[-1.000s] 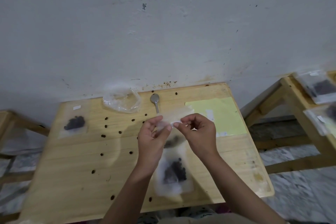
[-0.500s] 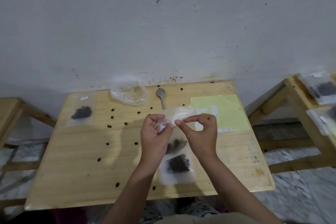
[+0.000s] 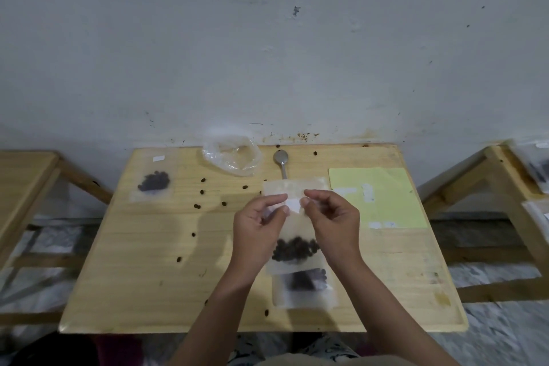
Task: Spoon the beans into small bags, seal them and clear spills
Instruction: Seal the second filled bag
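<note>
- Two hands, left hand (image 3: 258,227) and right hand (image 3: 333,221), are pinching a small white sticker (image 3: 292,205) over the small translucent bean-filled bag (image 3: 294,235).
- Loose dark beans (image 3: 203,191) are lying scattered across the light wooden table (image 3: 142,276).

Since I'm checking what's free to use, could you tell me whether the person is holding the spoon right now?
No, the spoon lies on the table near the wall, while both the left hand and right hand pinch the small bag.
</note>
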Demonstrator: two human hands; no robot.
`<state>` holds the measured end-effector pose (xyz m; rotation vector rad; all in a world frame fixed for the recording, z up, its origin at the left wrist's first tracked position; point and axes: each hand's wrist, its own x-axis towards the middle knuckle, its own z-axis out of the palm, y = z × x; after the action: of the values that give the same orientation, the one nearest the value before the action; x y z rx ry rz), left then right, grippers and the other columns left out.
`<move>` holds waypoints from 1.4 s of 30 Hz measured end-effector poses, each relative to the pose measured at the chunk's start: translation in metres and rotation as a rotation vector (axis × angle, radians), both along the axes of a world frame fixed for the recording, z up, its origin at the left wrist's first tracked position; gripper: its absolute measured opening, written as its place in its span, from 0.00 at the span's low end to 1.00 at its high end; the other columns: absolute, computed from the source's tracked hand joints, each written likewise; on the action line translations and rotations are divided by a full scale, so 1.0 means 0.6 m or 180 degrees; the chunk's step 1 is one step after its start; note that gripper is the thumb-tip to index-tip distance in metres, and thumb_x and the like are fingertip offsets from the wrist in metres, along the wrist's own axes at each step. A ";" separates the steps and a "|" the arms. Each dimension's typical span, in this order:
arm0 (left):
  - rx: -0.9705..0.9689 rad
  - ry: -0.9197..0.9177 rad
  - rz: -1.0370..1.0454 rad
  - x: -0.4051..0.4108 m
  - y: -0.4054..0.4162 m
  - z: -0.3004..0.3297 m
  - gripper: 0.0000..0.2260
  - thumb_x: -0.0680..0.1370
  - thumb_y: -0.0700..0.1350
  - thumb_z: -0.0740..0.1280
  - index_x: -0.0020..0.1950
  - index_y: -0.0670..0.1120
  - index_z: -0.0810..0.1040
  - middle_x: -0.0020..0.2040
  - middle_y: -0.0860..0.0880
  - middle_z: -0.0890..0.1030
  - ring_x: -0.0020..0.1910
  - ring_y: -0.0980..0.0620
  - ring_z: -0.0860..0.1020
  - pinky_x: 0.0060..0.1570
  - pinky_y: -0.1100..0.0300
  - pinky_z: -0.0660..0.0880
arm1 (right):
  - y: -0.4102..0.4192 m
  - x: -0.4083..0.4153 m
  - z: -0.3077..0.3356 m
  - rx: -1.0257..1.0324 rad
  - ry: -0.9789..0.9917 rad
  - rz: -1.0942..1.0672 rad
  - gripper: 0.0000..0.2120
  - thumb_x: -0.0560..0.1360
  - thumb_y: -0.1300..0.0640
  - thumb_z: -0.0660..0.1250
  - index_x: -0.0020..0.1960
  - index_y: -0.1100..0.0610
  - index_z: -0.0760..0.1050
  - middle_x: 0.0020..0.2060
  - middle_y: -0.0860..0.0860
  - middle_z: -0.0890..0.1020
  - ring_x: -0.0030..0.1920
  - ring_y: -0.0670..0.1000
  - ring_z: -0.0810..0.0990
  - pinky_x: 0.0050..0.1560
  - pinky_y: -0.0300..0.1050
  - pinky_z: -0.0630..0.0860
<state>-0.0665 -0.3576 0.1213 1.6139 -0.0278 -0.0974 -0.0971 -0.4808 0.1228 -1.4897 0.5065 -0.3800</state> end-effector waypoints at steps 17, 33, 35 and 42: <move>0.1158 0.0648 0.0224 0.200 0.379 -0.064 0.29 0.73 0.36 0.72 0.71 0.50 0.67 0.65 0.51 0.68 0.50 0.57 0.75 0.44 0.66 0.75 | 0.325 0.229 -0.073 -0.0498 0.0572 0.1182 0.23 0.70 0.66 0.72 0.61 0.50 0.74 0.46 0.48 0.77 0.39 0.47 0.77 0.39 0.35 0.77; 0.2622 0.0272 -0.0283 0.398 0.489 -0.186 0.23 0.72 0.45 0.73 0.65 0.41 0.74 0.67 0.45 0.69 0.63 0.47 0.72 0.61 0.60 0.68 | 0.440 0.414 -0.163 -0.1777 0.1756 0.1480 0.28 0.70 0.57 0.72 0.67 0.59 0.68 0.58 0.57 0.73 0.53 0.55 0.76 0.54 0.44 0.75; 0.2711 0.0259 -0.0260 0.400 0.486 -0.190 0.22 0.72 0.45 0.73 0.64 0.41 0.75 0.67 0.45 0.69 0.63 0.47 0.72 0.60 0.60 0.68 | 0.433 0.420 -0.163 -0.1698 0.1735 0.1432 0.28 0.70 0.59 0.72 0.67 0.58 0.69 0.59 0.57 0.72 0.54 0.55 0.76 0.56 0.45 0.76; 0.2289 -0.0238 0.0210 0.324 0.414 -0.147 0.16 0.74 0.42 0.71 0.61 0.43 0.77 0.63 0.45 0.71 0.62 0.47 0.71 0.61 0.58 0.71 | 0.357 0.320 -0.114 -0.1201 0.1189 0.0999 0.17 0.72 0.61 0.71 0.60 0.56 0.76 0.51 0.50 0.79 0.43 0.46 0.78 0.43 0.34 0.74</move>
<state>0.1281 -0.1092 0.0329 2.3345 0.0044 0.0090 0.0951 -0.2664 0.0544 -1.9891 0.4995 0.0602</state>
